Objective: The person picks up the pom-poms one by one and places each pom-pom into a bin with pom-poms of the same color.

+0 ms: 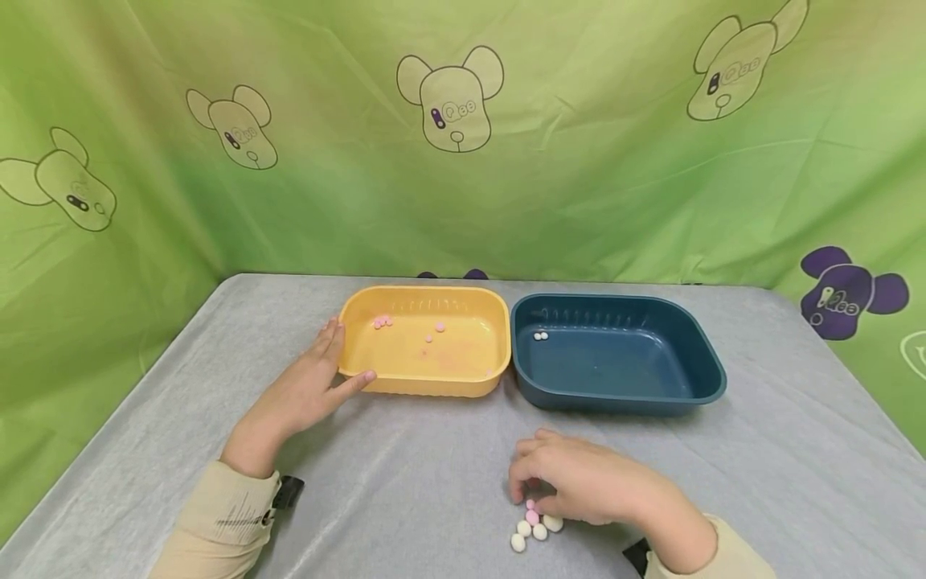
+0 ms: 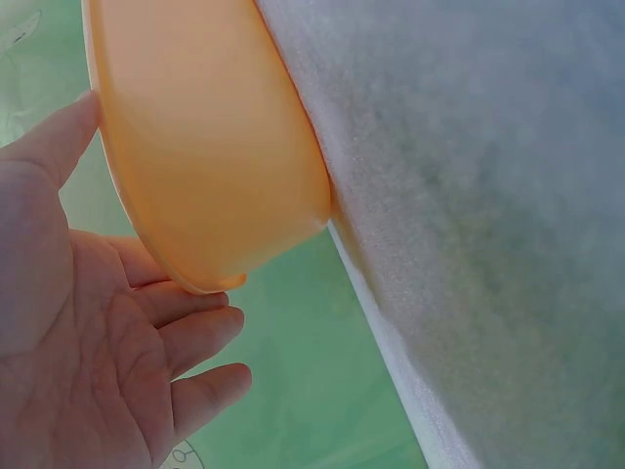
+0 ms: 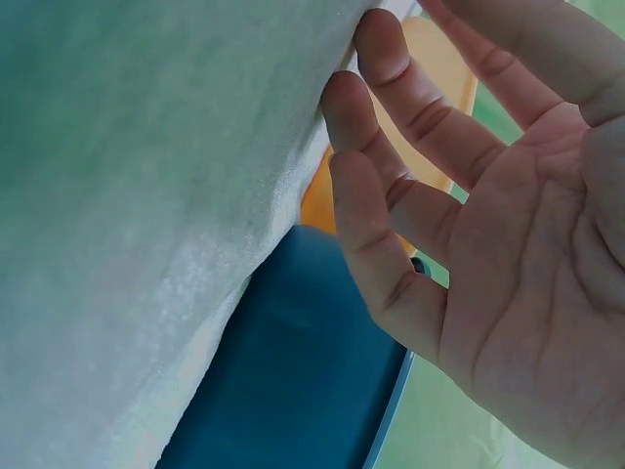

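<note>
My left hand point(image 1: 307, 390) rests at the near left corner of a yellow plastic tub point(image 1: 423, 387), the thumb along its front rim and the other fingers at its left side. Small pink balls point(image 1: 440, 327) lie scattered inside that tub. On the grey cloth, my right hand point(image 1: 586, 478) reaches down with bent fingers, fingertips at the surface and a gap between index finger and thumb. Close by the thumb lies a pink ball point(image 1: 532, 518) among several white balls point(image 1: 518, 543). In the right wrist view the thumb tip is out of frame.
A dark blue tub point(image 1: 615, 404) stands right beside the yellow one, with two small white balls point(image 1: 541, 336) in it. Behind the grey-covered table point(image 1: 405, 498) hangs a green cloth backdrop point(image 1: 347, 193) printed with bear heads.
</note>
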`<state>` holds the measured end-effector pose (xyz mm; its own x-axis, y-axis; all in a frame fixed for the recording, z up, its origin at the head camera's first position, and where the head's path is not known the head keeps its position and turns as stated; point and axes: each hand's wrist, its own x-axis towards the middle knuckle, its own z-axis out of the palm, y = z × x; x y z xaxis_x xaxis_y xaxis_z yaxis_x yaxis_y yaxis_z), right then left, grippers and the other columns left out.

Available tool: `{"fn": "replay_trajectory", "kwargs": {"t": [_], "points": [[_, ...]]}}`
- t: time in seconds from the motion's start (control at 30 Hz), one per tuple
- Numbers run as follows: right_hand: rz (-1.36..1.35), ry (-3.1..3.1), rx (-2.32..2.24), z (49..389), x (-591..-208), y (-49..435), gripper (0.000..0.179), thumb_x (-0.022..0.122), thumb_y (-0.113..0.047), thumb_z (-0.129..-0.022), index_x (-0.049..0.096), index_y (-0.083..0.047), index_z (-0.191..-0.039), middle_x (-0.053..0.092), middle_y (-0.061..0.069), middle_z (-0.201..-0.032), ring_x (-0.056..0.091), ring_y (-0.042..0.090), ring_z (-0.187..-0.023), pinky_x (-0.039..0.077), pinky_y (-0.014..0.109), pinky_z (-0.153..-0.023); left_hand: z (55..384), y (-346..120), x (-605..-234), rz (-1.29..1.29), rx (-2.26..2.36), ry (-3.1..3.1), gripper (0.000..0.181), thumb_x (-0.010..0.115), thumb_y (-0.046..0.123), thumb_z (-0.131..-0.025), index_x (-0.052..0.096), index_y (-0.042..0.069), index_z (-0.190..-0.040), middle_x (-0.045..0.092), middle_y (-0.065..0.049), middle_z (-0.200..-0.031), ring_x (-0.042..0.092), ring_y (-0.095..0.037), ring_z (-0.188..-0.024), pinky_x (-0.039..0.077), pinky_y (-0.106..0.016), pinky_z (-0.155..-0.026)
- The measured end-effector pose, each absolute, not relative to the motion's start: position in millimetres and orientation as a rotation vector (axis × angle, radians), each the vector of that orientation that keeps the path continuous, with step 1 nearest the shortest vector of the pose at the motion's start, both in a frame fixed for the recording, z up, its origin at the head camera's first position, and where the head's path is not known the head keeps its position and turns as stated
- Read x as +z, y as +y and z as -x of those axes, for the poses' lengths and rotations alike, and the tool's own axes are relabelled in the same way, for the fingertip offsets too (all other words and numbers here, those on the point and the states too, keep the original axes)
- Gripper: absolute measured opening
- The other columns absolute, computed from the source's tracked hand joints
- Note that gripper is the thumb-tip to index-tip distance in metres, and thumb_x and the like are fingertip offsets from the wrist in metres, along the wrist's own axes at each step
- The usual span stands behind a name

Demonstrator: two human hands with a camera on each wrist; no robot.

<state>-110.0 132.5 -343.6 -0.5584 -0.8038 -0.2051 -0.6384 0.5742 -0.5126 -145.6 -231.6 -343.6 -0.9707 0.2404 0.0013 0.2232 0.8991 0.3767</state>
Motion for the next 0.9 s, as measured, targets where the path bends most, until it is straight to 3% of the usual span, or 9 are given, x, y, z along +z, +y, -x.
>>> {"fn": "replay_trajectory", "kwargs": {"t": [0.43,0.9], "points": [[1.116,2.409,-0.504,110.3,-343.8,132.4,0.024,0.080,-0.018,-0.081,0.061,-0.032,-0.077,0.048,-0.018,-0.079,0.042,0.001,-0.081,0.036,0.018,-0.068,146.3,-231.5,-343.7,-0.371,0.591,3.018,0.095,0.048,0.056,-0.100,0.011,-0.014,-0.153,0.006,-0.028,-0.163,0.012,-0.043,-0.152,0.017,-0.054,-0.124],[1.093,2.434,-0.523,109.3,-345.7,131.5,0.025,0.076,-0.017,-0.083,0.058,-0.030,-0.071,0.047,-0.018,-0.075,0.041,0.000,-0.076,0.037,0.017,-0.065,144.0,-231.7,-345.5,-0.366,0.596,3.023,0.096,0.047,0.058,-0.100,0.011,-0.014,-0.153,0.006,-0.029,-0.163,0.013,-0.044,-0.152,0.019,-0.055,-0.123]]}}
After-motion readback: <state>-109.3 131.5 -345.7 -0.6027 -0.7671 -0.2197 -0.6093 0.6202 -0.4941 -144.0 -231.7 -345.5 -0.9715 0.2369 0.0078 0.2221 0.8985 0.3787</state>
